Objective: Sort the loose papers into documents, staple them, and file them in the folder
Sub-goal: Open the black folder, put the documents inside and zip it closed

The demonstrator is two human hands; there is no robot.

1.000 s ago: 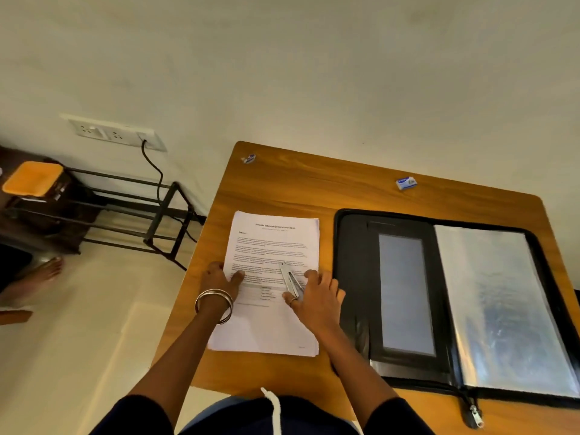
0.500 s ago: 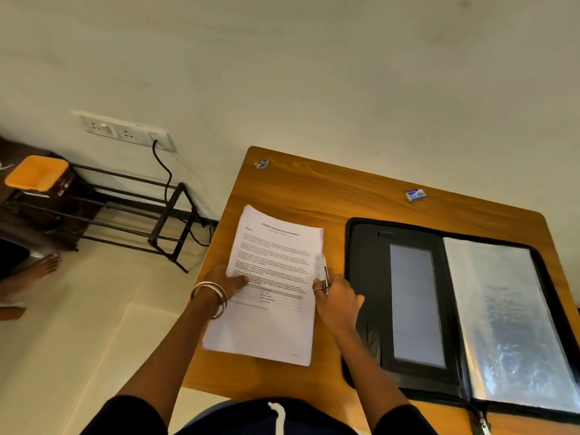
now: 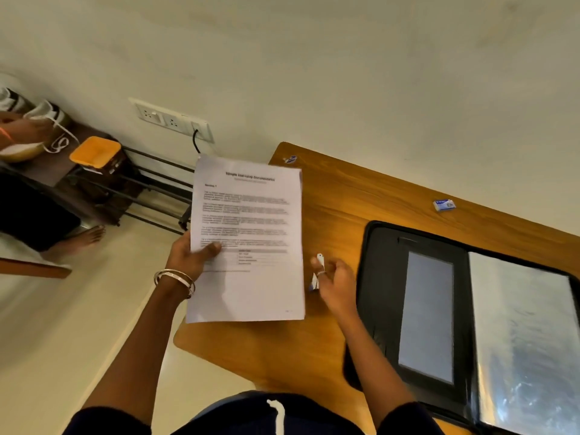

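Left hand (image 3: 194,257) pinches stapled document (image 3: 248,240), lifted over table's left edge (image 3: 219,340); right hand (image 3: 334,279) grips stapler (image 3: 317,271) beside it. We should put stapler down first, then slide document flat into open folder (image 3: 383,277) at table's right.

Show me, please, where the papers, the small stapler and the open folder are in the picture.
papers (image 3: 251,221), head view, middle of the printed top sheet.
stapler (image 3: 320,260), head view, its pale tip above the fingers.
folder (image 3: 386,277), head view, black inner left panel.
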